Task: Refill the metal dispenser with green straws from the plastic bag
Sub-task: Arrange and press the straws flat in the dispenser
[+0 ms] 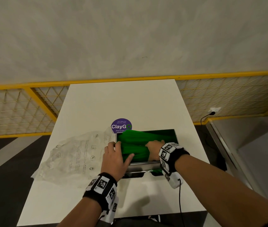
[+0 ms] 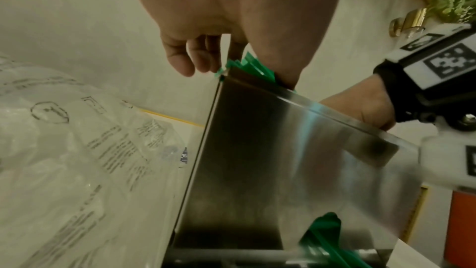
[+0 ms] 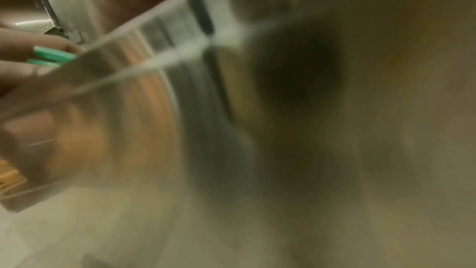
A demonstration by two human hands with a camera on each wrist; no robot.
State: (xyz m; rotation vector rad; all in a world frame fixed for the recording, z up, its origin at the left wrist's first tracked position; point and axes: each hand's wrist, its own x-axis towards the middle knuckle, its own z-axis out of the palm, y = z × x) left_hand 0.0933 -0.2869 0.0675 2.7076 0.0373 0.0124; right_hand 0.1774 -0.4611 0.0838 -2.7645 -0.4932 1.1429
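The open-topped metal dispenser stands on the white table, heaped with green straws. My left hand is at the pile's left end, thumb on the straws and fingers down outside the dispenser's left wall. The left wrist view shows straw ends poking over the corner of the dispenser between thumb and fingers, and more straws at its bottom slot. My right hand lies on the pile's right half with fingers curled into it. In the blurred right wrist view, straws show between fingers.
The crumpled clear plastic bag lies flat on the table left of the dispenser, touching its left side. A purple round sticker sits just behind. A yellow mesh railing runs behind the table.
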